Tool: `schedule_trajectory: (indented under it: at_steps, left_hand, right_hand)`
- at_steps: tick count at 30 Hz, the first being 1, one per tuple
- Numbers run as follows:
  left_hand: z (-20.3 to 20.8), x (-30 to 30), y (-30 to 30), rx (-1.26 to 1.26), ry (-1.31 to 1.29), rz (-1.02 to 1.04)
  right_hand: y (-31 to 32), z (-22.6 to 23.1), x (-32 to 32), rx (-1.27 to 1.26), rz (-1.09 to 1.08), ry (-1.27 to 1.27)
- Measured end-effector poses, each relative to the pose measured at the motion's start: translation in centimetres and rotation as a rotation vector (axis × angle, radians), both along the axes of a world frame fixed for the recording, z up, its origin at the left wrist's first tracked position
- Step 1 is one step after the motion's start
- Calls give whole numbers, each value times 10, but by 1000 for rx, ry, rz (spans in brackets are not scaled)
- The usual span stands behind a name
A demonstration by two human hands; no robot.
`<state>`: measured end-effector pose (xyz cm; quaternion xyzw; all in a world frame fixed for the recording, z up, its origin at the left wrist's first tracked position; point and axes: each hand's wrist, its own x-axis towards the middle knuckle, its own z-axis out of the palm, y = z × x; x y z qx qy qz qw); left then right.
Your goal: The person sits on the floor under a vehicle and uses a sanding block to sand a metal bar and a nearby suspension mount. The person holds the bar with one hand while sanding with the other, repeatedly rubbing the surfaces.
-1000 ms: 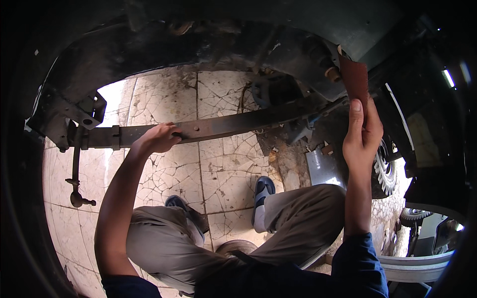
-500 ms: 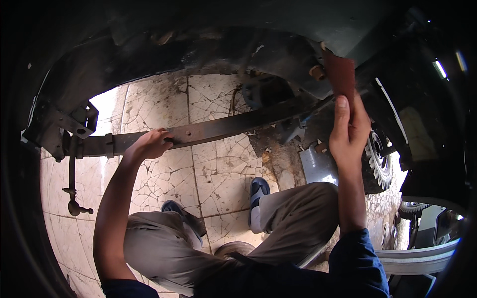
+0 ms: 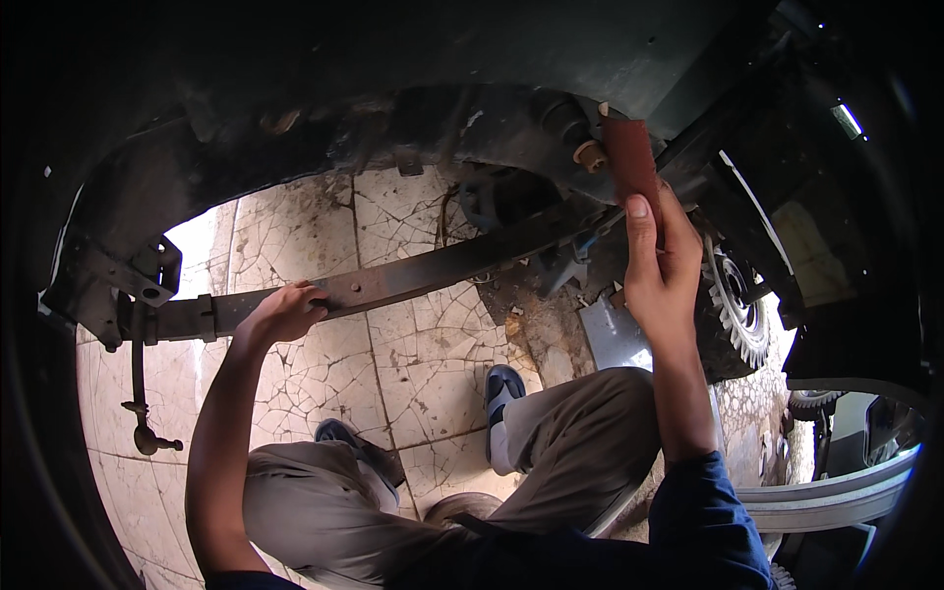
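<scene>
A dark leaf spring (image 3: 423,274) runs across in front of me, rising slightly to the right. My left hand (image 3: 282,313) lies over its left part, fingers curled round the edge near a small rivet-like head (image 3: 355,288). Up at the right, my right hand (image 3: 665,265) pinches a folded reddish-brown sheet that looks like sandpaper (image 3: 630,155) between thumb and fingers. Just left of the sheet, a rusty bolt end (image 3: 591,155) sticks out of the dark body panel (image 3: 423,108). Whether the sheet touches the panel I cannot tell.
At the left, a bracket (image 3: 155,278) holds the spring's end, and a link with a ball joint (image 3: 146,438) hangs down. A toothed wheel (image 3: 737,305) and a grey metal sheet (image 3: 615,334) are at the right. Cracked tiles (image 3: 433,344) cover the floor below.
The whole view has shifted a little, so the spring sits lower and the bolt farther left in it. My right hand and the sheet appear farther left; both hands keep their holds.
</scene>
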<state>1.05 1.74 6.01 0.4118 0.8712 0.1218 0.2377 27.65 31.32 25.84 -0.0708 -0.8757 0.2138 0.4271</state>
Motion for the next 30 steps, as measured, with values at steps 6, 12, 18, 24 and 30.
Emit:
schedule_trajectory:
  at_steps: [6, 12, 18, 24, 30]
  left_hand:
    - [-3, -4, 1, -4, 23, -6]
    - [-13, -7, -4, 50, 36, -27]
    - [-4, -3, 0, 46, 5, -5]
    - [1, 0, -1, 25, -6, 9]
    - [8, 2, 0, -12, -27, 5]
  right_hand:
    - [-7, 9, 7, -55, -11, -33]
    - [-6, 11, 1, -60, 8, -65]
    - [-3, 8, 2, -15, 26, -30]
    - [3, 4, -2, 80, 64, 49]
    - [6, 6, 2, 133, 94, 57]
